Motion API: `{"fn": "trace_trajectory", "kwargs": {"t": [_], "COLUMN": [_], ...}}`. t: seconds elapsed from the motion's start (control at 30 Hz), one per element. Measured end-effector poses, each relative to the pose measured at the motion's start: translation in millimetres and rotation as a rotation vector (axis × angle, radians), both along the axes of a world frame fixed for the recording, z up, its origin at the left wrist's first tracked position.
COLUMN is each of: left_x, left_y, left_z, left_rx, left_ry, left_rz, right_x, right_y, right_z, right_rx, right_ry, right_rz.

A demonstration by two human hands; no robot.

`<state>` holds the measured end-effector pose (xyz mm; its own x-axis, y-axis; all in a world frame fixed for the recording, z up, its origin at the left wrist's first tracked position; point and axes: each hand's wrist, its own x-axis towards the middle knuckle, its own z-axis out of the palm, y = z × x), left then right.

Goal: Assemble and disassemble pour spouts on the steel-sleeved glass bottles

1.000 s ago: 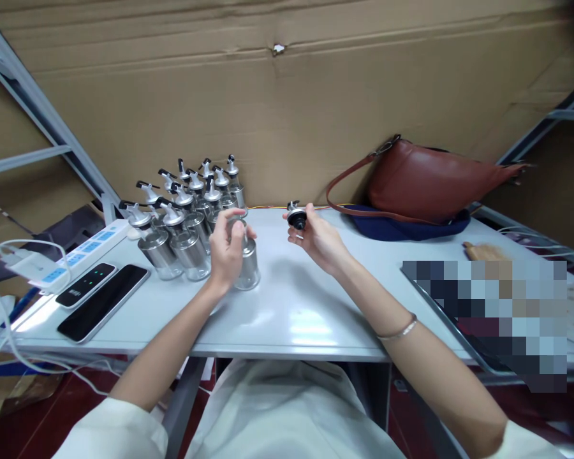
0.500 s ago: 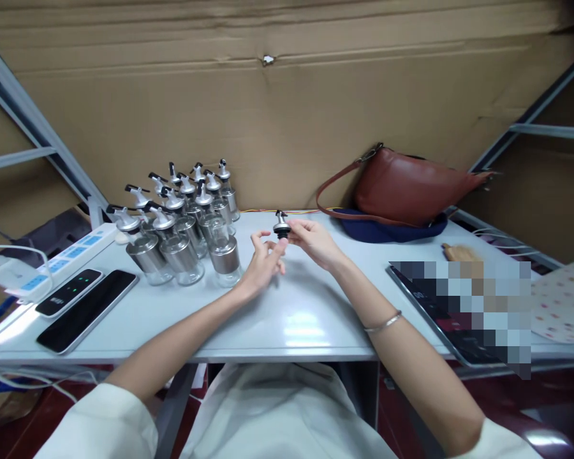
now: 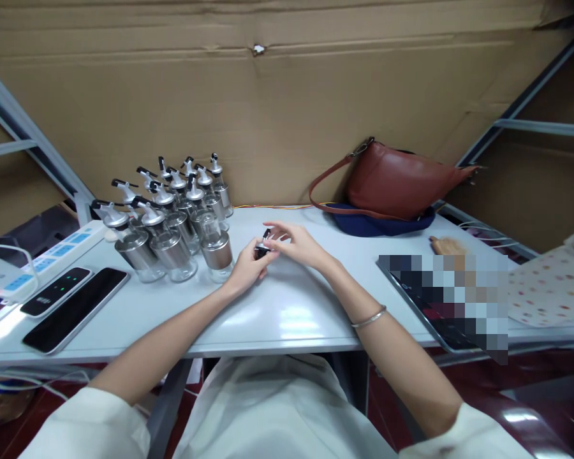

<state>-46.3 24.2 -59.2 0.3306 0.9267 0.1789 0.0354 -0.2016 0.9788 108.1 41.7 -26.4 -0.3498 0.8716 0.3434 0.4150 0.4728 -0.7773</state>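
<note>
Pourer top (image 3: 263, 251), mid-frame: near-upright, tip up | left hand (image 3: 245, 269) fingers pinch it; right hand (image 3: 300, 245), can't tell | lower than before

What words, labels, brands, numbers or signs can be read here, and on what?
No text can be read for certain.
Black device: white marking, too blurred to read.
Tablet: faint mark, unreadable; part is pixelated.
Power strip: socket markings too small to read.
Pourer top, bottles: no lettering visible.
</note>
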Motion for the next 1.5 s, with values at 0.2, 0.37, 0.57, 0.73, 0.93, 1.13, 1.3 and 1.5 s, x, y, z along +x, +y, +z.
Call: {"fn": "trace_trajectory", "kwargs": {"t": [0.2, 0.37, 0.57, 0.73, 0.93, 1.13, 1.3, 1.5], "left_x": [-1, -1, 1, 2, 2, 3, 4, 4], "left_y": [-4, -4, -10, -12, -8, 0, 4, 1], "left_z": [4.2, 4.0, 7.0, 5.4, 1.7, -2.1, -3.0, -1.0], "left_rx": [0.058, 0.108, 0.156, 0.187, 0.116, 0.042, 0.01, -0.041], "left_ry": [0.093, 0.103, 0.106, 0.169, 0.114, 0.013, -0.038, -0.017], "left_rz": [0.063, 0.091, 0.032, 0.007, 0.088, 0.21, 0.227, 0.212], "right_x": [-4, -9, -10, -8, 3, 32, 50, 61], "right_y": [-7, -10, -12, -13, 7, 34, 36, 34], "right_z": [7.1, 3.7, 2.4, 3.8, 9.6, 2.7, -16.1, -12.3], "right_rx": [0.122, 0.28, 0.298, 0.2, 0.234, -0.14, -0.223, -0.055], "right_ry": [-0.163, -0.454, -0.524, -0.367, -0.164, -0.105, -0.31, -0.687], "right_rz": [0.027, -0.109, -0.178, -0.175, -0.087, -0.114, -0.285, -0.505]}}
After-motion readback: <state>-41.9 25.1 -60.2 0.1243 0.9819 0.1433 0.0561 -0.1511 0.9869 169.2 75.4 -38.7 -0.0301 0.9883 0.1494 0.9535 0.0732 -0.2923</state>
